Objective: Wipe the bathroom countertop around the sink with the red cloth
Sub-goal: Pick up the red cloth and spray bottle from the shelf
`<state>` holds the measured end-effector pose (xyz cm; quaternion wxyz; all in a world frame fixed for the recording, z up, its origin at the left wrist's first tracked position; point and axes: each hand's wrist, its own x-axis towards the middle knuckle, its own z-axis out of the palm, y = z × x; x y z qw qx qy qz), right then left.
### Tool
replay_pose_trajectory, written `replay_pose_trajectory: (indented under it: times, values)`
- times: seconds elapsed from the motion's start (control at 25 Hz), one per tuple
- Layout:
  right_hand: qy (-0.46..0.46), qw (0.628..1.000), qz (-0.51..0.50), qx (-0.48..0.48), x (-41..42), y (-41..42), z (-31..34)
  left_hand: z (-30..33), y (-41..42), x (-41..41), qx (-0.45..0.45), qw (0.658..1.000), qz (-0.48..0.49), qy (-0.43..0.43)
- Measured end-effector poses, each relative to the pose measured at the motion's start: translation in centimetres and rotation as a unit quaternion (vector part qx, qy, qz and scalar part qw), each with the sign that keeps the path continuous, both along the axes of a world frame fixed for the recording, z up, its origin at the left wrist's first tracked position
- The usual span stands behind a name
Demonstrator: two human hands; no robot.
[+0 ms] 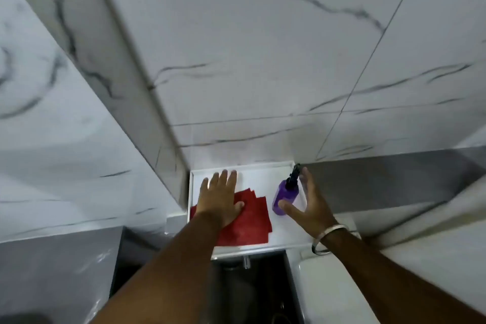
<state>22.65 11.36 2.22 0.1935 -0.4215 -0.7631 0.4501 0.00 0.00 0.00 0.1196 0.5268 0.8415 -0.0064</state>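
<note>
The red cloth [248, 221] lies spread flat on a small white countertop [259, 179] set against the marble wall. My left hand [221, 196] rests palm down on the cloth's left part, fingers stretched past its far edge onto the white surface. A purple spray bottle [285, 196] with a black nozzle stands on the right side of the countertop. My right hand [306, 205] is open around the bottle, thumb at its base and fingers spread beside the nozzle; whether it touches the bottle is unclear.
Marble-patterned tiled walls [263, 60] rise behind and to the left. A grey ledge [381, 181] runs to the right of the countertop. Below its front edge are a dark recess and a chrome fitting [246, 262]. A white fixture [328, 292] sits at lower right.
</note>
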Motion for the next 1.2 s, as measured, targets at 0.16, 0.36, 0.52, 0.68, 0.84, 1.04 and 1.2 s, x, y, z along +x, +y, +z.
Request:
replay_pose_trajectory:
  times: [0.16, 0.36, 0.52, 0.68, 0.84, 1.04, 1.2]
  values:
    - [0.065, 0.995, -0.066, -0.043, -2.9, 0.0, -2.5, -3.6, 1.5, -0.2, -0.021, 0.993, -0.012, -0.113]
    - [0.064, 0.996, -0.068, -0.004, -3.4, 0.1, -3.3, -4.7, 2.9, 0.1, -0.125, 0.987, -0.084, -0.053]
    - [0.051, 0.997, -0.061, -0.002, -3.5, 0.2, -3.2, -5.0, 3.2, -0.1, -0.145, 0.988, -0.031, -0.043]
    - [0.057, 0.998, -0.033, 0.009, -3.6, 0.9, -3.3, -4.9, 3.7, -0.7, -0.137, 0.987, -0.052, -0.065]
    - [0.093, 0.995, -0.023, -0.012, -3.0, 0.6, -1.3, -3.6, 2.9, -0.5, -0.108, 0.97, 0.007, -0.217]
    - [0.175, 0.983, 0.024, -0.056, -2.4, 0.4, 4.5, 1.5, -0.3, -1.8, 0.145, 0.84, 0.25, -0.459]
    - [0.156, 0.979, 0.11, -0.065, -3.6, 0.1, 8.7, 8.3, -1.3, -3.0, 0.344, 0.673, 0.328, -0.566]
